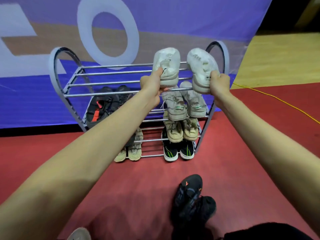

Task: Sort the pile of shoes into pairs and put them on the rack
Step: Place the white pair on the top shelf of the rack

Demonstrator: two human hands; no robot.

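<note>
White sneakers (167,66) held, rack (107,84) half-filled

The left forearm (97,135) crosses the rack (110,82) and hides much of its lower left shelves: part of the black and red shoes (102,106) and most of the near beige pair (133,148) lie behind it. The left hand (152,85) and right hand (219,84) cover the heels of the white sneakers (183,66), so the small black print there is unreadable. A tan shoe (79,234) is cut off by the bottom edge. The black shoes (192,200) on the near floor are blurred, their far sides overlapping. A dark garment (266,231) runs out of the bottom right corner.
</note>
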